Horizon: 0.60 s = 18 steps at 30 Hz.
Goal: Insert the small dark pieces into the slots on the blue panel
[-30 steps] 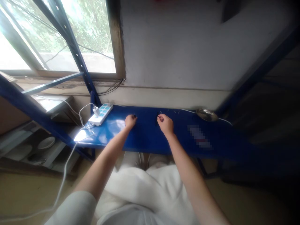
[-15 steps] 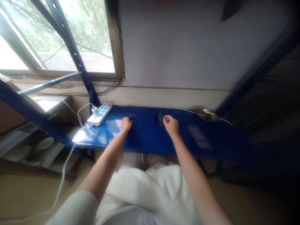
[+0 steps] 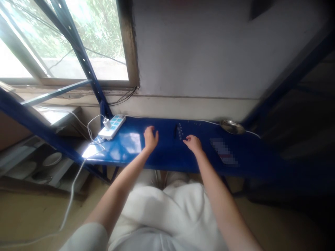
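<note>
My left hand [image 3: 151,138] is over the blue tabletop [image 3: 162,153], left of a row of small pieces. Its fingers curl toward the thumb around a dark spot too small to name. My right hand [image 3: 193,143] is at the near end of the row, thumb and fingertips drawn together. Whatever they may pinch is too small to make out. Between the hands runs the row of small, clear or greyish round pieces [image 3: 180,131]. A thin black strip [image 3: 175,131] lies along its left side.
A white power strip [image 3: 112,127] with a plugged-in charger [image 3: 106,123] sits at the left end. A shiny metal bowl [image 3: 232,127] stands back right, with a blurred flat rectangular item [image 3: 223,151] nearer me. Tiny bits [image 3: 195,123] lie near the wall. Blue posts [image 3: 86,62] flank the table.
My left hand has shifted right, toward the row, and its fingers have loosened a little. My right hand has drawn back toward me from the middle of the row to its near end.
</note>
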Motion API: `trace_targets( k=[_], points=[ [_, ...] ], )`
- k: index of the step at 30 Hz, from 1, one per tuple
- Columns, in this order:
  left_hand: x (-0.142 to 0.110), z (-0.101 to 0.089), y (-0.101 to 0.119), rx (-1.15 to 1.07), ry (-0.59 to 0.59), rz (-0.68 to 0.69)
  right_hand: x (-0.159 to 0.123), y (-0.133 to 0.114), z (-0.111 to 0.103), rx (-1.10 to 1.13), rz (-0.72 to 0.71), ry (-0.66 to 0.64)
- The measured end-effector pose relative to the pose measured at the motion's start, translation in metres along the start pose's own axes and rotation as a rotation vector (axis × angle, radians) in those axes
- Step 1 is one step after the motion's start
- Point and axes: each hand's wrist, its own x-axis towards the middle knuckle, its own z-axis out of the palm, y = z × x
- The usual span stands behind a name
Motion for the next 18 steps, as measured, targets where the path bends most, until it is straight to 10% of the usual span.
trace_targets(
  k=[5,18],
  points=[
    [-0.019,0.004,0.038,0.080,-0.411,0.483,0.003,0.000,0.020,-0.067,0.001,0.028],
    [-0.023,0.043,0.053,0.309,-0.555,0.357,0.006,-0.009,0.039,-0.098,0.038,0.064]
  ],
)
